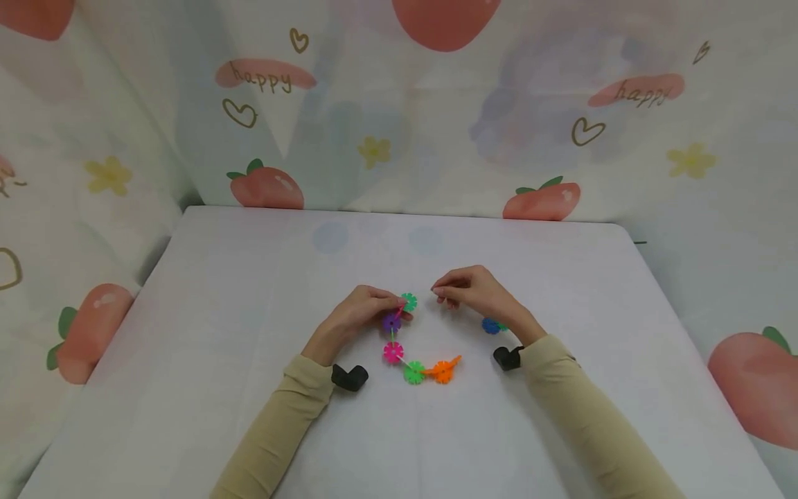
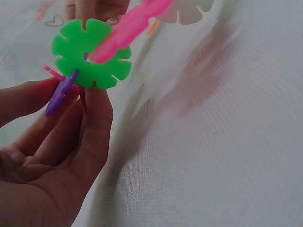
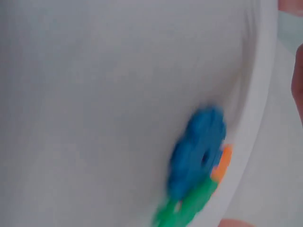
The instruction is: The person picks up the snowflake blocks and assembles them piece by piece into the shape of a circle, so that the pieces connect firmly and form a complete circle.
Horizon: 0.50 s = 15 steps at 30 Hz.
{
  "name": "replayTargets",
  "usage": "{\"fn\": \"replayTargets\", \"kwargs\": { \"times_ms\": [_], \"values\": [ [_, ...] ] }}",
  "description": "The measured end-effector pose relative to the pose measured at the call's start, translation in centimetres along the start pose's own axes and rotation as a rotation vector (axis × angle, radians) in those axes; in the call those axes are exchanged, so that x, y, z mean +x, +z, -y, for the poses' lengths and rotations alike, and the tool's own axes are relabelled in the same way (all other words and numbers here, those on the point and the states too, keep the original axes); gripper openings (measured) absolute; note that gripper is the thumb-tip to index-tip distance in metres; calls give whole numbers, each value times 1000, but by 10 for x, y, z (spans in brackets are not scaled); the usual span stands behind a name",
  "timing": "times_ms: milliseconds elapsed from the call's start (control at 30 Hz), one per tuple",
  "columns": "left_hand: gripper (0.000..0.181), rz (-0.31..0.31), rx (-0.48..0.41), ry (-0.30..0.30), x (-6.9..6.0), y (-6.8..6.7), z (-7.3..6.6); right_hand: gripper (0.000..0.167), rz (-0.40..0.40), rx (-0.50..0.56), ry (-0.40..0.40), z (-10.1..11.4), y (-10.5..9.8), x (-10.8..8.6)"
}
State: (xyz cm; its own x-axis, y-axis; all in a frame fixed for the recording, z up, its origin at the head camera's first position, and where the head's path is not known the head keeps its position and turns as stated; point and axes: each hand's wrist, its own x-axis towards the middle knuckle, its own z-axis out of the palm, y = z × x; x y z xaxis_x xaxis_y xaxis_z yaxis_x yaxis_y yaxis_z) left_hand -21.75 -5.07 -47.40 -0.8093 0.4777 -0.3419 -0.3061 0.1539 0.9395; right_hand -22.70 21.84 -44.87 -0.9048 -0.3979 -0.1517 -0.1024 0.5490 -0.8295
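Note:
My left hand (image 1: 361,310) pinches the upper end of a chain of notched plastic snowflake discs, near a green disc (image 1: 409,301) and a purple disc (image 1: 391,323). From there the chain curves down through a pink disc (image 1: 393,353) and a light green disc (image 1: 414,373) to orange discs (image 1: 444,372). In the left wrist view the green disc (image 2: 71,45) stands at the fingertips, with the purple disc (image 2: 61,94) edge-on by the thumb. Right of the chain, my right hand (image 1: 476,290) hovers with loosely bent fingers; nothing shows between them.
Beneath my right forearm, a blue disc (image 1: 490,326) lies with a green one on the white table (image 1: 280,256). Blurred in the right wrist view, the blue disc (image 3: 199,146) touches green and orange pieces. Black wrist devices (image 1: 350,378) sit by both cuffs. Patterned cloth surrounds the table.

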Motion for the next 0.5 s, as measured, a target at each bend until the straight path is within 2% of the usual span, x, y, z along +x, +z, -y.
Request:
{"fn": "replayTargets", "kwargs": {
  "times_ms": [100,267,500],
  "values": [
    [26,-9,-20,-4,0,-1,0,24,-30,-33,30,-9,-12,-10],
    [26,-21,-58,5,-1,-2,0,21,-82,-158,64,-21,-31,-27],
    [28,-26,-93,10,1,-3,1,20,-155,-292,121,-38,-47,-41]
  ]
}}
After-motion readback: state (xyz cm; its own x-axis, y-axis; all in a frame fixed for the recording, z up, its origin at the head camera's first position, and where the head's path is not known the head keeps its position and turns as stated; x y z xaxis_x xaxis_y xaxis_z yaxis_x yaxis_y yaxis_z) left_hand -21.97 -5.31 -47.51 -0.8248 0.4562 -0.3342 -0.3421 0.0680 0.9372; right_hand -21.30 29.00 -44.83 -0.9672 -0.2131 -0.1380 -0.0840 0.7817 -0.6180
